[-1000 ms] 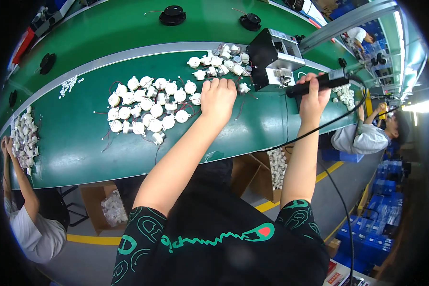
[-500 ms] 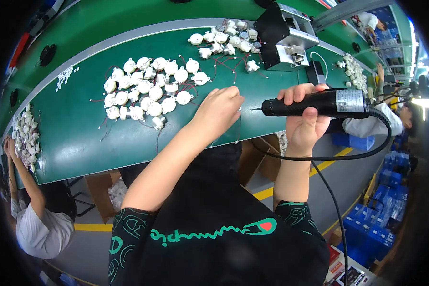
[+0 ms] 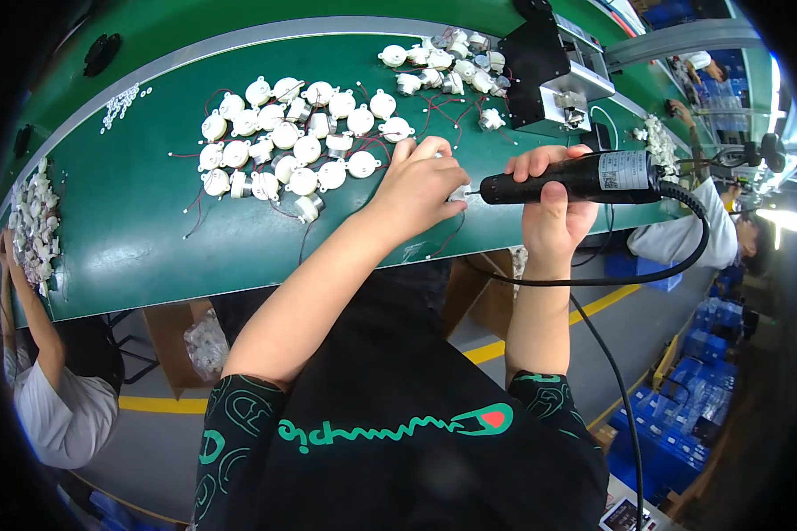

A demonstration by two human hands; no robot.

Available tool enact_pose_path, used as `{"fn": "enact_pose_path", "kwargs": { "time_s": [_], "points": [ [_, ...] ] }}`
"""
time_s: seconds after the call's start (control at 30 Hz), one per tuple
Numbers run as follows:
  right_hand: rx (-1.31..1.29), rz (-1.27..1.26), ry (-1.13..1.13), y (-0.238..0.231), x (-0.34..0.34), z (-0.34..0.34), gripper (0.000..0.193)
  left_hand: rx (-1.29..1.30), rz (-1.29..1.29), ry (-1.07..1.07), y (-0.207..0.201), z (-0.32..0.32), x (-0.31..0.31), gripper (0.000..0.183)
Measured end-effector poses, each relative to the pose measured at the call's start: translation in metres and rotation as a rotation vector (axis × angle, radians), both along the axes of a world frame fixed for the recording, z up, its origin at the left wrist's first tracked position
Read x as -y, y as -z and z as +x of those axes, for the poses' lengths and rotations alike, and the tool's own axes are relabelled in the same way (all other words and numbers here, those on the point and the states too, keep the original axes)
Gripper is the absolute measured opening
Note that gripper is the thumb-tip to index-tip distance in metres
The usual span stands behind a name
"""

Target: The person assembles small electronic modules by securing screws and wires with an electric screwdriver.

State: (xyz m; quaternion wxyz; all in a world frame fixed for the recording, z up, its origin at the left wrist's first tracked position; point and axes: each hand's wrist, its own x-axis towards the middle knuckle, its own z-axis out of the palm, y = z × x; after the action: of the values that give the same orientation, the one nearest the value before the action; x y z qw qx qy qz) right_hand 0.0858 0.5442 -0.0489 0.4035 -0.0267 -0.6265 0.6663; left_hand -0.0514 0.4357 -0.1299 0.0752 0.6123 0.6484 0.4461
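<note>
My left hand (image 3: 419,189) is closed around a small white plastic motor unit (image 3: 460,192), mostly covered by the fingers, just above the front of the green table. A thin red wire hangs below that hand. My right hand (image 3: 553,221) grips a black electric screwdriver (image 3: 584,180) lengthwise, its bit pointing left. The bit's tip is at the white part; whether it touches cannot be made out. Left of my left hand lies a group of white round motor units (image 3: 284,135) with eared housings, several with red and dark wires.
A second cluster of motor units (image 3: 438,60) lies by a black and silver bench machine (image 3: 558,80). Small white rings (image 3: 122,108) lie far left. Co-workers sit on both sides near white heaps (image 3: 35,226). The screwdriver's cable (image 3: 593,281) loops over my right forearm.
The screwdriver has come closer to my left hand, its bit now at the white part. My left fingers have turned and spread somewhat, showing more of that part. The whole view has shifted slightly.
</note>
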Motion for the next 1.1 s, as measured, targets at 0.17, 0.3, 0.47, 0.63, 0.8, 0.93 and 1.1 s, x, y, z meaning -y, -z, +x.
{"fn": "enact_pose_path", "kwargs": {
  "time_s": [0.17,0.3,0.47,0.63,0.8,0.93,1.1],
  "points": [
    [0.032,0.036,0.01,0.002,0.002,0.002,0.044,-0.026,0.003,0.012,0.001,0.003,-0.002,0.035],
    [0.063,0.058,0.034,0.003,0.012,-0.002,0.044,-0.048,0.003,0.023,0.003,0.001,-0.004,0.031],
    [0.077,0.007,0.034,-0.003,0.01,-0.009,0.05,-0.091,0.024,0.016,0.004,-0.002,-0.001,0.03],
    [-0.034,0.127,0.235,-0.036,-0.003,-0.011,0.063,-0.154,0.084,0.018,0.006,0.004,0.016,0.031],
    [0.046,0.274,0.543,-0.093,-0.022,-0.007,0.041,-0.195,0.013,-0.024,-0.002,0.007,0.052,0.034],
    [0.004,0.089,0.47,-0.092,-0.053,-0.02,0.03,-0.306,-0.012,-0.155,-0.009,-0.003,0.071,0.037],
    [-0.055,-0.08,0.572,-0.053,-0.094,-0.03,0.024,-0.414,0.0,-0.253,-0.007,-0.021,0.081,0.043]
  ]
}}
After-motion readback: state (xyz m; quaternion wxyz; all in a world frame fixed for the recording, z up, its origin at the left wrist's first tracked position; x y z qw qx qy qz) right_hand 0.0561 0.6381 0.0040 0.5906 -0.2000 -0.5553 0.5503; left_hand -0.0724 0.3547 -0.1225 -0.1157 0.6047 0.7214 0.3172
